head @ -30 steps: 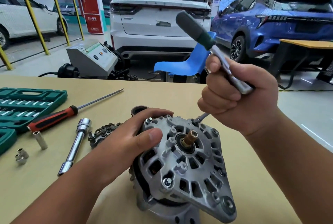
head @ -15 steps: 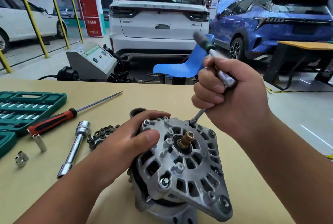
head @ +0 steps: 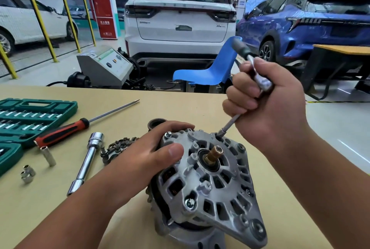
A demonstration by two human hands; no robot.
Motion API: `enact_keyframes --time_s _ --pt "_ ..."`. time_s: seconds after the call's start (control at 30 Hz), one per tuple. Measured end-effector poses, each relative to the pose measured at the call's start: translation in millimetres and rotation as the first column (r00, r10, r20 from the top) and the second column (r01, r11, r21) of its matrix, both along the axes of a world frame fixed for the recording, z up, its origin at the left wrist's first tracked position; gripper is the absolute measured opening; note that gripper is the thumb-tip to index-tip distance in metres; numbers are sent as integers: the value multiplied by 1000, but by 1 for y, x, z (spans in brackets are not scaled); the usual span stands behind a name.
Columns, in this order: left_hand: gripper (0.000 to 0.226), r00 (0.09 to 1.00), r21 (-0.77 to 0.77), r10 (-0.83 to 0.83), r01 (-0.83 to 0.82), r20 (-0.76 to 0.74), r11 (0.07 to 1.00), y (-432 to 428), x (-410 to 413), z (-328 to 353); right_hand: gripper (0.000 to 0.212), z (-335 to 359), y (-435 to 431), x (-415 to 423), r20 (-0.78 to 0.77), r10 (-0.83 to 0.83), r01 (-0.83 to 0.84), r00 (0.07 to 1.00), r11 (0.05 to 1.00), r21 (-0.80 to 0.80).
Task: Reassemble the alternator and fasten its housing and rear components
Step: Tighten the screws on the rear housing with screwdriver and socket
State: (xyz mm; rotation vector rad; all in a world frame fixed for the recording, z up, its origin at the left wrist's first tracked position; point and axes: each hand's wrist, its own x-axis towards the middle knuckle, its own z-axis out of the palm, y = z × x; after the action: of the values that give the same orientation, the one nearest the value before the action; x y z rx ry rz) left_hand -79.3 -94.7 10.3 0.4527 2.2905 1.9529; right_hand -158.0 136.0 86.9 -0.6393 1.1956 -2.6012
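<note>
Alternator (head: 208, 178) lies on the surface (head: 180, 106) between your hands, vented housing face up, brass shaft end (head: 214, 152) sticking up at the centre. Your L hand (head: 152, 152) grips its left edge: fingers curled over the rim, thumb flat on the housing face. Your R hand (head: 266, 104) is fisted round a socket driver (head: 243, 50). Its dark handle pokes out above the fist and its shaft angles down-left, w/ the tip seated at the housing's far rim just under the fist. Hex bolt (head: 167, 134) sits just beside your L fingertips, dark ring (head: 156, 123) behind them. Left of your L hand, going outward: rectifier piece (head: 118, 146), chrome extension bar (head: 86, 160), red-handled screwdriver (head: 64, 132), loose sockets (head: 28, 173), green socket case (head: 30, 118).
</note>
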Motion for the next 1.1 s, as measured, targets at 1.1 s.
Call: enact_keyframes --time_s 1.1 --pt "91 1000 -6 8 -8 9 1000 0 2 1 10 4 4 6 -68 69 -62 995 993 100"
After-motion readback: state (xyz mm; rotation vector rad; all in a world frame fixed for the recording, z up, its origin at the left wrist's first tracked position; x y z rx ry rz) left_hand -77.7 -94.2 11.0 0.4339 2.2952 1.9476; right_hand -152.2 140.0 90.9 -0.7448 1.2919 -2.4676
